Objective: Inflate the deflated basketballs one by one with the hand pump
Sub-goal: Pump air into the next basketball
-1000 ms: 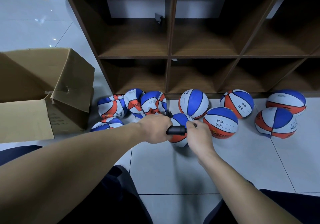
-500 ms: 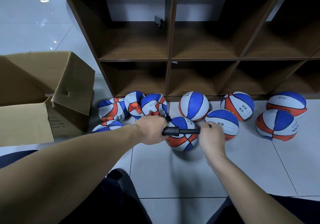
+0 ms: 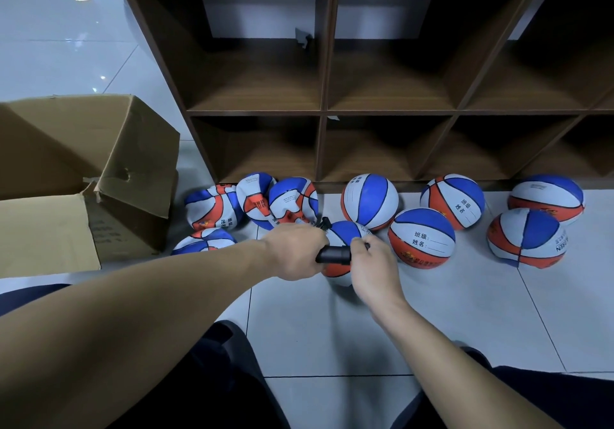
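Observation:
A black hand pump (image 3: 333, 257) lies across a red, white and blue basketball (image 3: 342, 232) on the floor. My left hand (image 3: 295, 251) grips the pump's barrel. My right hand (image 3: 370, 264) grips the pump's handle, pushed in close against the barrel. A short black hose (image 3: 324, 223) runs from the pump to the ball. Several crumpled, deflated balls (image 3: 292, 201) lie to the left by the shelf. Several round, inflated balls (image 3: 421, 237) sit to the right.
A dark wooden cubby shelf (image 3: 320, 113) stands behind the balls. An open cardboard box (image 3: 89, 176) sits at the left. My knees in dark trousers frame the bottom of the view on the tiled floor (image 3: 332, 322).
My right hand pulled the pump handle out to the right, then pushed it back in to the barrel. My left hand kept its hold on the barrel.

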Available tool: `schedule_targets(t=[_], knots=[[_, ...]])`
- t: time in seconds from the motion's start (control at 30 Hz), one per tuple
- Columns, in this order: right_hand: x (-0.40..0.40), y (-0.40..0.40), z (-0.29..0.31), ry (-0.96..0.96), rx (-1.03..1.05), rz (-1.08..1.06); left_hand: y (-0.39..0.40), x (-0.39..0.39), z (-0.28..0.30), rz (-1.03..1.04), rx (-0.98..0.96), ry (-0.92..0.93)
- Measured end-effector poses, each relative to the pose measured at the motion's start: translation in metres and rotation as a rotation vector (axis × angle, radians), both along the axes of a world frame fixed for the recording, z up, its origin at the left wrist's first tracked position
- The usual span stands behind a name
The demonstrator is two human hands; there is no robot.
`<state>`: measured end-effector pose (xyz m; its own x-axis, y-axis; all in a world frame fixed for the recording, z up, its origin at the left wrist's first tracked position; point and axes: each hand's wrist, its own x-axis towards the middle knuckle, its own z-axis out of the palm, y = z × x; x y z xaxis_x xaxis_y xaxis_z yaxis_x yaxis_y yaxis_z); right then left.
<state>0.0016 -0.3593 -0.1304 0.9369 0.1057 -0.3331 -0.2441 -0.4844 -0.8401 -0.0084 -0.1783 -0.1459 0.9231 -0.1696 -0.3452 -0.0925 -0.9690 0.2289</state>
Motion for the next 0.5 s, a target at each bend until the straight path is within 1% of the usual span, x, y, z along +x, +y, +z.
schedule_targets(t=[0.13, 0.3, 0.43, 0.5], knots=[[0.003, 0.0, -0.002, 0.011, 0.025, -0.002, 0.0, -0.001, -0.001, -0.018, 0.014, -0.011], [0.016, -0.006, -0.006, 0.051, -0.009, -0.035, 0.002, 0.001, 0.003, -0.005, -0.013, -0.011], [0.038, -0.028, -0.001, 0.038, -0.012, -0.14, 0.021, 0.002, 0.006, 0.044, 0.007, 0.01], [0.05, -0.038, 0.001, 0.05, -0.004, -0.216, 0.033, 0.003, 0.007, 0.064, 0.011, 0.052]])
